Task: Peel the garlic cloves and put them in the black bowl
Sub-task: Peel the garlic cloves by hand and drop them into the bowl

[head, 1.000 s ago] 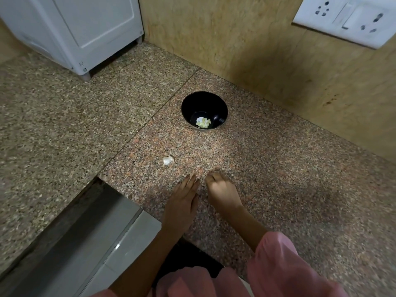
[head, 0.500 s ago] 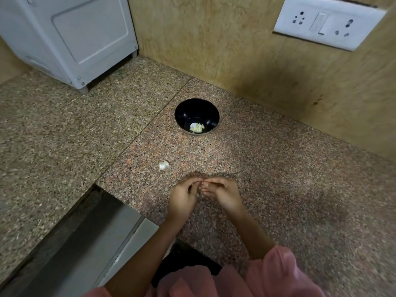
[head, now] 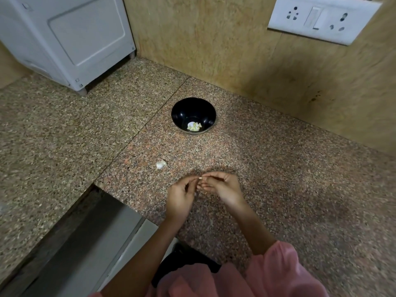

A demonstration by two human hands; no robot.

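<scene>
A small pale garlic clove [head: 200, 178] is being pinched between left hand [head: 180, 197] and right hand [head: 225, 189]. Fingers [head: 214, 174] are being held curled.

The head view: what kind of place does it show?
Most likely a home kitchen: a speckled granite counter, a black bowl holding peeled garlic cloves, and a wall socket panel.

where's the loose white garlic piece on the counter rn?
Head view, left of centre: the white garlic piece lies on the granite counter between the black bowl and the left hand, touching neither.
</scene>
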